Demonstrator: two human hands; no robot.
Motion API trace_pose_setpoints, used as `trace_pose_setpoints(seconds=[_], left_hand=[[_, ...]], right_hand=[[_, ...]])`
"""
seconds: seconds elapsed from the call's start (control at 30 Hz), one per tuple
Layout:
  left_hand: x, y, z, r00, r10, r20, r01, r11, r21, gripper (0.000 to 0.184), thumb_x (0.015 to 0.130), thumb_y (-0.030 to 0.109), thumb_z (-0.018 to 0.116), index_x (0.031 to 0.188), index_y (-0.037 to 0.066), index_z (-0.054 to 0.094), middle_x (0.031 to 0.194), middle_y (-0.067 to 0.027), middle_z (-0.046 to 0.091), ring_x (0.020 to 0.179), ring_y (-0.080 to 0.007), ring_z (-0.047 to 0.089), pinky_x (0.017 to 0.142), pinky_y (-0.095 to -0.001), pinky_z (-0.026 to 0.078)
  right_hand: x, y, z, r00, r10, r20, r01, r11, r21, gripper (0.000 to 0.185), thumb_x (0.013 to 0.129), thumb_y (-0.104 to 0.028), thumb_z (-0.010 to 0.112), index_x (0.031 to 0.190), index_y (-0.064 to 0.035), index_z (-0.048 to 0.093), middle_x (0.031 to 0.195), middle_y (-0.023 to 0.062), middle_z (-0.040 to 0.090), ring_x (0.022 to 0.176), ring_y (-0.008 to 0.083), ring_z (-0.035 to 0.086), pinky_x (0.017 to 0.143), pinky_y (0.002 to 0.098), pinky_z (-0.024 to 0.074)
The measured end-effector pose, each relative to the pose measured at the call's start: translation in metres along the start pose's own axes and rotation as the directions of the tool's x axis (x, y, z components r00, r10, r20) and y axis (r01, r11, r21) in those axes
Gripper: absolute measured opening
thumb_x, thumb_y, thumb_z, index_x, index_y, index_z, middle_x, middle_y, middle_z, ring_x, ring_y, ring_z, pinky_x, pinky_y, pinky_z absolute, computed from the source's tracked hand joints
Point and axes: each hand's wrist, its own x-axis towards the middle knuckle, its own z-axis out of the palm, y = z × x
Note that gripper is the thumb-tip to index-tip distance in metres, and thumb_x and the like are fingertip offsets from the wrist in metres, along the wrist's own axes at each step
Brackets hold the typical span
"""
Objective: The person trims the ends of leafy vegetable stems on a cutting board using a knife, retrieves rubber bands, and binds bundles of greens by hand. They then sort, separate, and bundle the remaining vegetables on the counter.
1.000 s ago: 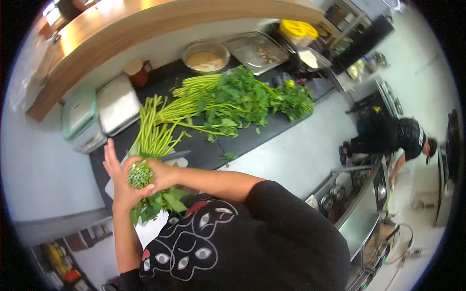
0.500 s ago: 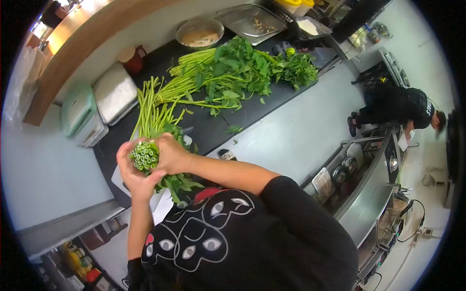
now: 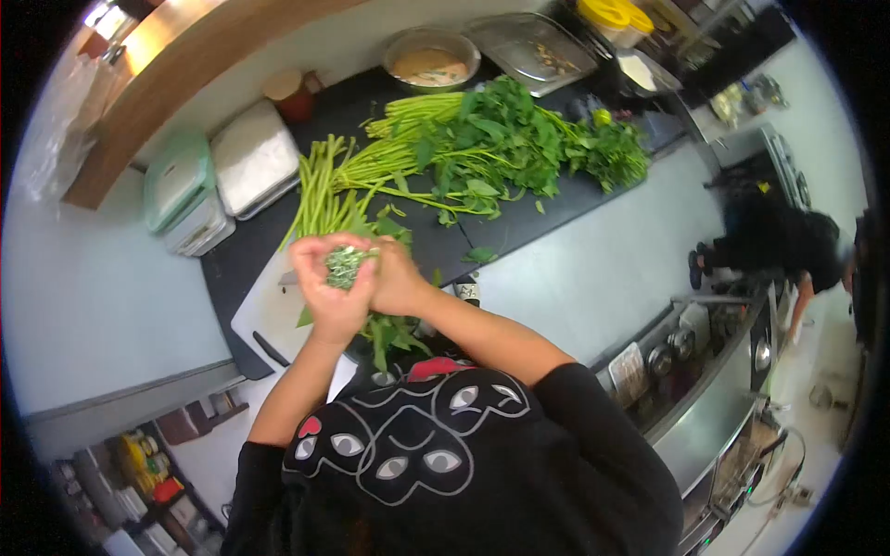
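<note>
Stem bundle (image 3: 343,268), gathered with ends roughly level, sits in the closed grip of left hand (image 3: 332,301) and right hand (image 3: 399,281) over the cutting board (image 3: 269,304), more greens (image 3: 505,139) lying ungathered beyond it.

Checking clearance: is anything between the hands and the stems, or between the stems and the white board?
Nothing visible separates the left hand or right hand from the stems. From above, the left hand lies between the stems and the visible part of the white board; underneath is hidden.
</note>
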Motion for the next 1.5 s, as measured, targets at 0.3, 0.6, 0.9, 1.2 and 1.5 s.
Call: trace_pose_setpoints(seconds=[0.3,0.6,0.9,1.2,1.5], left_hand=[[0.043,-0.079,0.028,0.960,-0.227,0.163,0.223,0.974,0.042,0.121,0.047,0.044,0.084,0.136,0.004,0.013,0.139,-0.0198,0.022,0.130,-0.0337,0.021,0.106,-0.0432,0.017],[0.089,-0.145,-0.027,0.743,-0.569,-0.351,0.378,-0.076,0.923,0.127,0.043,0.053,0.081,0.141,0.025,0.005,0.145,-0.0187,0.011,0.132,-0.0395,0.011,0.099,-0.0656,0.011],[0.081,-0.214,-0.090,0.795,-0.483,-0.367,0.463,0.092,0.881,0.097,0.055,0.032,0.079,0.135,0.020,0.027,0.117,-0.0145,0.051,0.110,-0.0320,0.048,0.090,-0.0514,0.035],[0.085,-0.158,-0.077,0.773,-0.570,-0.277,0.340,0.005,0.940,0.110,0.044,0.041,0.082,0.137,0.025,0.025,0.142,-0.0143,0.021,0.132,-0.0356,0.016,0.098,-0.0676,0.011],[0.055,-0.147,0.004,0.816,-0.573,-0.079,0.137,0.057,0.989,0.066,0.049,0.048,0.078,0.109,0.026,0.061,0.145,-0.0115,0.011,0.133,-0.0381,0.005,0.095,-0.0709,0.009]], right_hand=[[0.023,0.056,-0.127,0.913,0.407,0.015,-0.407,0.913,0.002,0.037,0.060,-0.007,0.071,0.095,-0.0035,0.059,0.085,0.0041,0.064,0.072,0.0139,0.060,0.070,0.0287,0.0483],[0.045,0.100,-0.266,0.854,0.463,-0.238,-0.456,0.886,0.086,0.036,0.061,0.003,0.067,0.095,-0.0012,0.055,0.086,0.0044,0.061,0.080,0.0138,0.058,0.073,0.0278,0.0460],[0.073,0.121,-0.295,0.896,0.402,-0.188,-0.400,0.915,0.053,0.032,0.062,0.001,0.068,0.093,-0.0011,0.057,0.086,0.0045,0.063,0.076,0.0123,0.058,0.070,0.0265,0.0469],[0.077,0.126,-0.319,0.897,0.386,-0.215,-0.385,0.922,0.050,0.034,0.063,0.001,0.068,0.095,-0.0001,0.056,0.087,0.0058,0.062,0.078,0.0130,0.058,0.073,0.0272,0.0460],[0.076,0.125,-0.323,0.907,0.370,-0.201,-0.382,0.924,-0.025,0.032,0.065,0.003,0.066,0.096,-0.0001,0.058,0.088,0.0048,0.062,0.081,0.0134,0.057,0.077,0.0280,0.0445]])
